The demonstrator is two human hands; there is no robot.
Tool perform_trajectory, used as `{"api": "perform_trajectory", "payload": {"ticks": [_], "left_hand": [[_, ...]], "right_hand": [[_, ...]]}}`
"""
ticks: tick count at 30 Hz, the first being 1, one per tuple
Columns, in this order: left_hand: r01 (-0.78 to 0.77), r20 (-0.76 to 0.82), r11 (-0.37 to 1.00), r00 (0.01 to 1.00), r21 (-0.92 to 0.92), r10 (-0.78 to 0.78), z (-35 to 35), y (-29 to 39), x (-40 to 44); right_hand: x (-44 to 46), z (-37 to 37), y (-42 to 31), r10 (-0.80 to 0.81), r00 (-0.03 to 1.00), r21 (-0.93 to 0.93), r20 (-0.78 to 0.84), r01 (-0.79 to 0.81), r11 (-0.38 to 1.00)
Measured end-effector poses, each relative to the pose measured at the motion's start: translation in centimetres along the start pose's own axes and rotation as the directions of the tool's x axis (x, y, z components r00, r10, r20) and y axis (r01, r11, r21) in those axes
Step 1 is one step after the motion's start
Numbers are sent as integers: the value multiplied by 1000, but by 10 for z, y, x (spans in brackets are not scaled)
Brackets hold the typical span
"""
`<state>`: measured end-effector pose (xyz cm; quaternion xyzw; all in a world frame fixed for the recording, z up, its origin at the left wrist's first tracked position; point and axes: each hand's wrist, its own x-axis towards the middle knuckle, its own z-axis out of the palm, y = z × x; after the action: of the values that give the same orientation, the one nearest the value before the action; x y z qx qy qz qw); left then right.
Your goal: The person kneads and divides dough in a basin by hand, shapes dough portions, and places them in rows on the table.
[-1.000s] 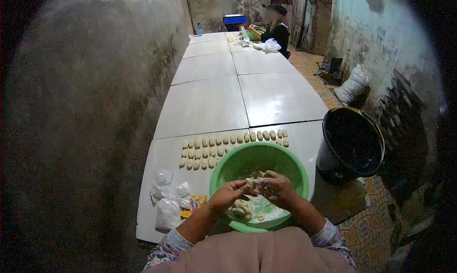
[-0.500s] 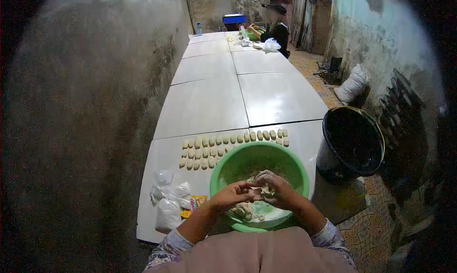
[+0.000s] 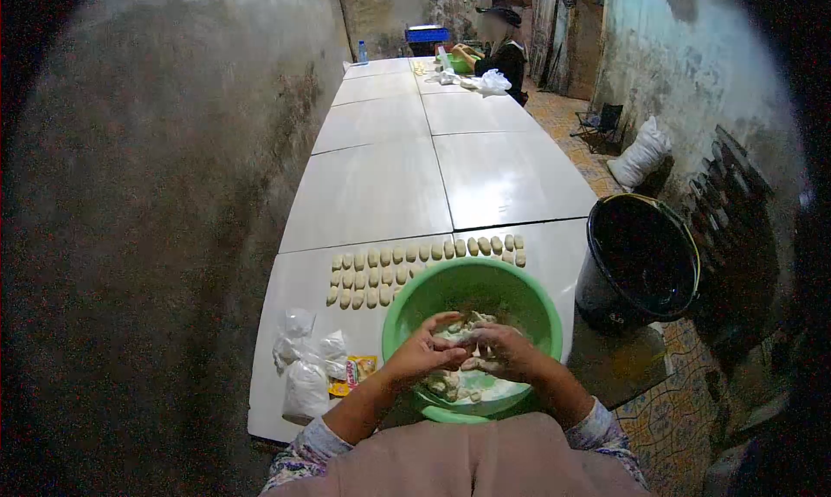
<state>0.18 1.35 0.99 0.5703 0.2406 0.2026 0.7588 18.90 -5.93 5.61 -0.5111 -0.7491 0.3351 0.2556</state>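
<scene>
Over the green bowl, my left hand and my right hand come together, fingers curled around a pale, floury lump of dough. My fingers partly hide this lump. More loose dough lies in the bottom of the bowl below my left hand, with white flour around it. Beyond the bowl's far-left rim, small oblong dough pieces stand in rows on the white table; the bowl covers part of the nearer rows.
Tied bags of white powder and a yellow packet lie left of the bowl. A black bucket stands at the right. At the table's far end, another person works over a green bowl. A white sack leans by the right wall.
My left hand has opened wider around the dough, fingers lifted a little. My right hand has turned and lowered slightly, still at the dough. The rows of dough pieces have not moved.
</scene>
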Motion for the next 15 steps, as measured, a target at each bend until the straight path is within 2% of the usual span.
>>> {"api": "perform_trajectory", "payload": {"ticks": [1,3,7,9,10,12,15], "left_hand": [[0,-1,1000,1000,0,0,0,1,0],[-9,12,998,1000,56,8,-1,2,0],[36,18,997,999,-68,-35,0,3,-1],[57,1,998,998,-35,-57,2,8,-3],[57,1,998,998,-35,-57,2,7,-2],[13,-19,995,1000,-104,-15,2,6,-2],[55,-33,997,998,-55,-57,7,15,-5]], "right_hand": [[1,2,3,-1,1000,0,0,1,1000],[3,9,13,-151,984,-75,-97,144,987],[3,12,27,-63,995,-87,-75,57,995],[5,12,26,-181,973,-95,-141,168,981],[4,9,20,-181,973,-95,-142,168,981],[1,3,3,-84,983,87,-165,100,991],[2,10,21,3,991,94,-134,9,996]]}}
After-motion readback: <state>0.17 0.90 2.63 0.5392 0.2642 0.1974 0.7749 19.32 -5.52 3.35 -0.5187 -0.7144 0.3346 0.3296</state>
